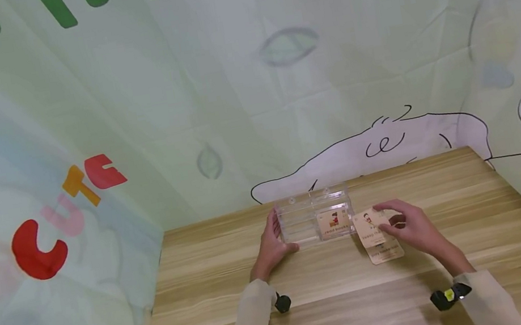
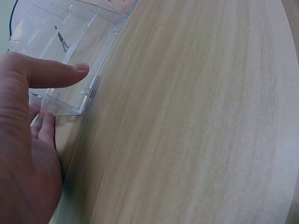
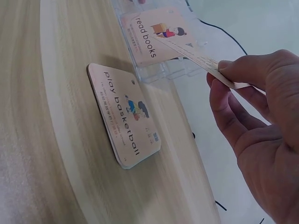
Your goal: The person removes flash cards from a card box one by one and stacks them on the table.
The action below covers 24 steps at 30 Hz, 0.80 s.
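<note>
A clear plastic card holder [image 1: 297,219] with two side-by-side sections stands towards the back of the table. My left hand [image 1: 273,246] rests against its left end, with fingers along the side and thumb [image 2: 60,73] stretched out across the front. In the right section sits a card [image 3: 156,35] reading "read books". My right hand [image 1: 413,229] pinches another card [image 1: 370,227] by its edge between thumb and fingers, tilted just right of the holder. Below it lies a stack of cards [image 3: 124,114], the top one reading "play basketball". The left section holds no card.
The wood-grain table [image 1: 336,305] meets a printed cloth backdrop [image 1: 230,104] at its back edge. More cloth hangs at the left and right. A black wrist device [image 1: 446,297] sits on the right wrist, another [image 1: 282,302] on the left.
</note>
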Available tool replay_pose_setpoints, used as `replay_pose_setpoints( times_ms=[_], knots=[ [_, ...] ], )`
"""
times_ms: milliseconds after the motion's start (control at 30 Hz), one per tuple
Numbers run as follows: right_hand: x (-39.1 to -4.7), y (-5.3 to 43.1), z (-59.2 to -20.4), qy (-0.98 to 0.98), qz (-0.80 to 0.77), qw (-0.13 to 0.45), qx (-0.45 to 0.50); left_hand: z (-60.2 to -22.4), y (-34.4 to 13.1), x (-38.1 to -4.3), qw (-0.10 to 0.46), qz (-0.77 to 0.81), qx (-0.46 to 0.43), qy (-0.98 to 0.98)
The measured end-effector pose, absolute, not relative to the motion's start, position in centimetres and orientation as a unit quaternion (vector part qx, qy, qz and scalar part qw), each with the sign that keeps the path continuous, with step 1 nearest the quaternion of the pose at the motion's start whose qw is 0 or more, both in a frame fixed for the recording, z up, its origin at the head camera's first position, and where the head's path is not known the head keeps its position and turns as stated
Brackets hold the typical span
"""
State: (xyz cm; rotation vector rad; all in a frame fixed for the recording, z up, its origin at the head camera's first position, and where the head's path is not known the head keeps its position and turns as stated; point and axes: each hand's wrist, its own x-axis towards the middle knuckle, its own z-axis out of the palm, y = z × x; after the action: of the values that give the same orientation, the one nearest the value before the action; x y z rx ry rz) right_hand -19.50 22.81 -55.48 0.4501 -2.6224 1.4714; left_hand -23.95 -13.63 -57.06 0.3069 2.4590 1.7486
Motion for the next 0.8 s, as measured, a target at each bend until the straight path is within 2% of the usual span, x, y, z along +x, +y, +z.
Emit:
replay_pose_setpoints(
  times_ms=[100,800],
  knots=[
    [-19.3,23.0,-55.8,-0.863,0.483,0.044,0.142,-56.1,-13.6,-23.4,0.052,0.579,0.104,0.807],
    [-18.5,23.8,-58.6,-0.854,0.503,0.007,0.136,-56.2,-13.7,-23.5,0.054,0.576,0.106,0.808]
  ],
)
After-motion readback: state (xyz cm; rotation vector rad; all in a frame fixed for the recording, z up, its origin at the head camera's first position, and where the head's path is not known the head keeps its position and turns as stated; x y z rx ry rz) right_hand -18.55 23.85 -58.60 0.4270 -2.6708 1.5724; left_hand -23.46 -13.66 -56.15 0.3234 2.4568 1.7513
